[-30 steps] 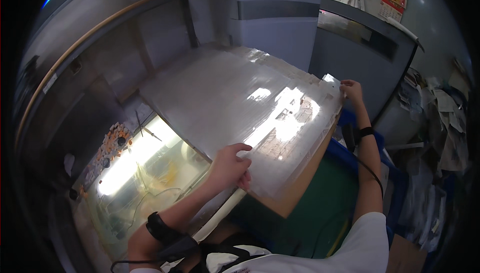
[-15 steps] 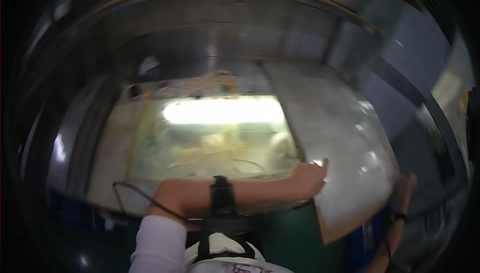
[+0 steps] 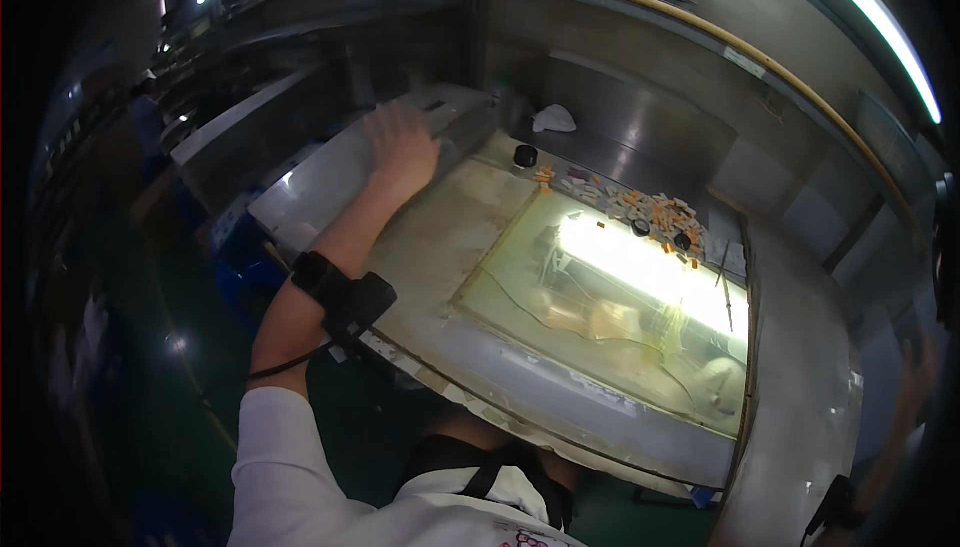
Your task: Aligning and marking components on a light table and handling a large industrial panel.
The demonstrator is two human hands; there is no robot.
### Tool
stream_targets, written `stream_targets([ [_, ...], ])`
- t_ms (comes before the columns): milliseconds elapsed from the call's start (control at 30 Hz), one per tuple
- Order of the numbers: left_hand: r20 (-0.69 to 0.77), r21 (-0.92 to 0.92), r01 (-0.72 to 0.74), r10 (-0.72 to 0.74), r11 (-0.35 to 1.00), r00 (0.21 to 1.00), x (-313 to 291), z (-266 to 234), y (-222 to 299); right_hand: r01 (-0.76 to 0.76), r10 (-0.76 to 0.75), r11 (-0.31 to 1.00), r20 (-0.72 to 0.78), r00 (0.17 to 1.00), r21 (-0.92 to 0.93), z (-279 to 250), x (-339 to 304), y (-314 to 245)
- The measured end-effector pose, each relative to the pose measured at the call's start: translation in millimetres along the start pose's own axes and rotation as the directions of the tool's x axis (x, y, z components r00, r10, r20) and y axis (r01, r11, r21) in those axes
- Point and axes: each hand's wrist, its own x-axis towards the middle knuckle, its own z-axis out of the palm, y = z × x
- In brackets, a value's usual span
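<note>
Glossy grey sheet (image 3: 318, 190) left of the lit translucent panel (image 3: 525, 267) — left hand (image 3: 402, 150) above or touching it, blurred, fingers spread, apparently empty; right hand (image 3: 917, 367) too dim to tell. Level palms should suit so slick a surface.

Over there a pale panel (image 3: 520, 247) is glowing in the worktable (image 3: 430, 277), orange and white bits (image 3: 660, 215) are lying along its far edge, and a tube light (image 3: 880, 22) is shining overhead.

A head-worn fisheye looks down on both hands (image 3: 402, 152) (image 3: 918, 372) and the nearby worktable (image 3: 440, 257).
</note>
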Motion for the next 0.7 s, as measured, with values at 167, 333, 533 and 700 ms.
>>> stream_targets([
  [167,0.453,-0.256,0.015,0.106,0.967,0.885,3,-18,-6,0.187,-0.188,0.969,-0.011,0.982,0.160,-21,19,-198],
  [333,0.471,-0.283,0.077,0.068,0.956,0.879,15,-28,-12,0.290,-0.305,0.934,0.045,0.951,0.208,-29,9,-268],
  [533,0.393,-0.398,0.105,0.065,0.912,0.917,22,-34,-17,0.278,-0.312,0.933,0.131,0.941,0.228,-27,-8,-274],
  [700,0.455,-0.289,0.231,-0.080,0.929,0.887,38,-34,-14,0.244,-0.285,0.947,0.193,0.939,0.209,-20,-14,-256],
])
